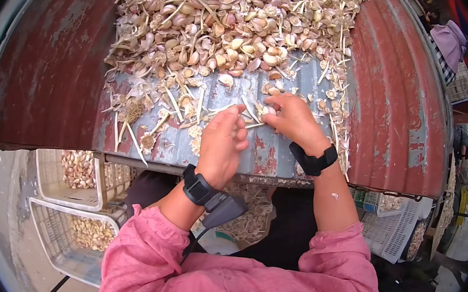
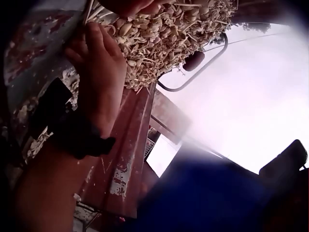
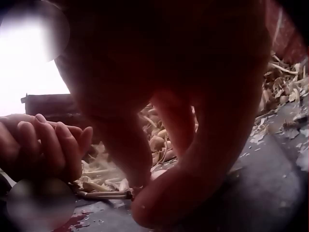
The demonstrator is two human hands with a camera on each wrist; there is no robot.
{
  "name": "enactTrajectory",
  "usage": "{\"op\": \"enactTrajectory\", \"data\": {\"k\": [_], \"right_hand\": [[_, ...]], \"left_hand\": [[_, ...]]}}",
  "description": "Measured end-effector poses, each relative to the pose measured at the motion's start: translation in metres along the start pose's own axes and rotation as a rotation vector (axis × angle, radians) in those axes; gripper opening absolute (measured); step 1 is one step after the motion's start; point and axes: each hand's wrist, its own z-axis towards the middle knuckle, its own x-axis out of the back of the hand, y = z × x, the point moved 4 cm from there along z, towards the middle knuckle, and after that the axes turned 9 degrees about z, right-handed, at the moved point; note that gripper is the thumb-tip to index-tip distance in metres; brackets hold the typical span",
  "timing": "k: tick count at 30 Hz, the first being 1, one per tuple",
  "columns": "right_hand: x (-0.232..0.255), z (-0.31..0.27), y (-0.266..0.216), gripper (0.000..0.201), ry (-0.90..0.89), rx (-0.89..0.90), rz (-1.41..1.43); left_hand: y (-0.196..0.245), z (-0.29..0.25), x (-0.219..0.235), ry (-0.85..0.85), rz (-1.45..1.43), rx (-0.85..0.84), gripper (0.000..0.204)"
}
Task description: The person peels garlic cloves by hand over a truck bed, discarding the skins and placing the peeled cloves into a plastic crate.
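Observation:
At the near edge of the garlic heap [image 1: 230,24], my right hand [image 1: 297,121] reaches down with thumb and fingers bent around pale garlic cloves [image 1: 267,110]. In the right wrist view its thumb and fingertips come together low over the metal sheet, beside a dry stem [image 3: 104,195]. My left hand [image 1: 222,147] hovers left of it with loosely curled fingers, and nothing shows in its grasp. Several cut stems [image 1: 200,104] and papery skins lie between and beyond the hands. A root tuft [image 1: 133,111] lies farther left.
The corrugated metal sheet [image 1: 264,155] carries the heap between raised red sides [image 1: 40,78]. Below its front edge at left stand two plastic crates [image 1: 66,199] with cloves. A white crate [image 1: 388,235] stands at right. Stem waste [image 1: 246,216] lies below, between the knees.

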Motion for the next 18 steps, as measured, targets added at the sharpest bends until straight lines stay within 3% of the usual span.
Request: {"op": "enactTrajectory", "data": {"k": [2, 6, 9, 13, 16, 18], "right_hand": [[-0.008, 0.005, 0.0, 0.019, -0.109, -0.085, 0.071], [-0.004, -0.013, -0.023, 0.018, -0.02, -0.008, 0.133], [0.006, -0.027, -0.04, 0.017, 0.146, 0.049, 0.373], [0.009, -0.034, -0.039, 0.019, 0.251, 0.146, 0.299], [0.008, -0.038, -0.036, 0.021, 0.189, 0.257, 0.27], [0.011, -0.04, -0.027, 0.02, 0.042, 0.123, 0.453]], "left_hand": [[0.004, 0.004, 0.002, -0.142, 0.133, -0.034, 0.022], [0.002, -0.005, -0.006, -0.1, 0.307, -0.02, 0.018], [0.002, -0.008, -0.009, -0.077, 0.446, -0.074, 0.021], [-0.002, -0.004, -0.014, -0.103, 0.593, -0.154, 0.025], [-0.003, -0.003, -0.015, -0.176, 0.519, -0.092, 0.025], [-0.008, -0.002, -0.017, -0.222, 0.561, -0.094, 0.023]]}}
